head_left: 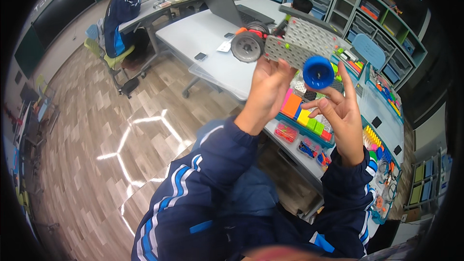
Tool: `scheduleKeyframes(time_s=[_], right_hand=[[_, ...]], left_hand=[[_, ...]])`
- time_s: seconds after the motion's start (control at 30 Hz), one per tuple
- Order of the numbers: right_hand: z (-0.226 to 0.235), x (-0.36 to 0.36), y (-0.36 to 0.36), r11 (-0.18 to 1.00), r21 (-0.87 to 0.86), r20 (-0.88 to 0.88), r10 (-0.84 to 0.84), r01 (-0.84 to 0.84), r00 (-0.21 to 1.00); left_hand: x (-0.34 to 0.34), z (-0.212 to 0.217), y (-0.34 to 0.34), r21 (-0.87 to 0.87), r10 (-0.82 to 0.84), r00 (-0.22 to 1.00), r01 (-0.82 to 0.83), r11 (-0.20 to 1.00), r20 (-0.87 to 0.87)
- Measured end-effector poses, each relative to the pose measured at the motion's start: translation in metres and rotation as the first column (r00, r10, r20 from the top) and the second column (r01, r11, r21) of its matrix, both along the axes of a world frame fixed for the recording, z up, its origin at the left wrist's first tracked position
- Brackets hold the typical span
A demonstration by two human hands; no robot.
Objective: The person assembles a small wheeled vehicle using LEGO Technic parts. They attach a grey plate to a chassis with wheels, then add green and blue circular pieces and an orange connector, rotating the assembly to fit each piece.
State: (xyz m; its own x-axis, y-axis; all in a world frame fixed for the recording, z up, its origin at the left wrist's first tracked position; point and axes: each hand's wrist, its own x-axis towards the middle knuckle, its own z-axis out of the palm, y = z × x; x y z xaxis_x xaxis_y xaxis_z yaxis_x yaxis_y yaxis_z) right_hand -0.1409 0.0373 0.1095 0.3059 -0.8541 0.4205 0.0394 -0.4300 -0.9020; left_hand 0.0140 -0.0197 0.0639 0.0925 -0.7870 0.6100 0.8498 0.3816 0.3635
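A toy vehicle built from grey perforated plates (309,36) is held up over the table. My left hand (268,87) grips it from below, thumb and fingers against its lower plate. A large grey wheel (247,47) with red parts behind it sits at the vehicle's left end. On the near right corner is a blue cup-shaped wheel (318,73). My right hand (340,111) is just below and right of that wheel, fingers apart, the index finger pointing up. Its fingertips are close to the blue rim; whether they touch it I cannot tell.
An open laptop (232,10) stands on the white table (181,34) behind the vehicle. Below my hands lie a tray of coloured blocks (304,116) and small parts boxes (286,132). More parts trays (384,183) line the right side. Another person (121,14) sits at a far table.
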Motion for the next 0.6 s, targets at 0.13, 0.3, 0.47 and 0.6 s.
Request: scheduleKeyframes(time_s=[0.13, 0.3, 0.47, 0.6], right_hand=[[0.016, -0.008, 0.019, 0.971, -0.205, -0.145, -0.152, 0.121, 0.978], [0.036, -0.025, 0.071, 0.886, -0.452, -0.362, -0.075, -0.105, 0.929], [0.048, -0.037, 0.086, 0.743, -0.411, -0.627, 0.191, -0.529, 0.755], [0.048, -0.035, 0.089, 0.712, -0.421, -0.595, 0.251, -0.562, 0.764]], left_hand=[[0.018, 0.027, -0.047, -0.021, -0.041, 0.998, 0.040, 0.999, -0.043], [0.046, 0.058, -0.105, -0.069, -0.065, 0.997, 0.061, 0.996, -0.052], [0.055, 0.067, -0.108, -0.052, -0.010, 1.000, 0.008, 0.999, -0.026], [0.053, 0.072, -0.098, -0.066, 0.058, 0.998, -0.059, 0.996, -0.023]])
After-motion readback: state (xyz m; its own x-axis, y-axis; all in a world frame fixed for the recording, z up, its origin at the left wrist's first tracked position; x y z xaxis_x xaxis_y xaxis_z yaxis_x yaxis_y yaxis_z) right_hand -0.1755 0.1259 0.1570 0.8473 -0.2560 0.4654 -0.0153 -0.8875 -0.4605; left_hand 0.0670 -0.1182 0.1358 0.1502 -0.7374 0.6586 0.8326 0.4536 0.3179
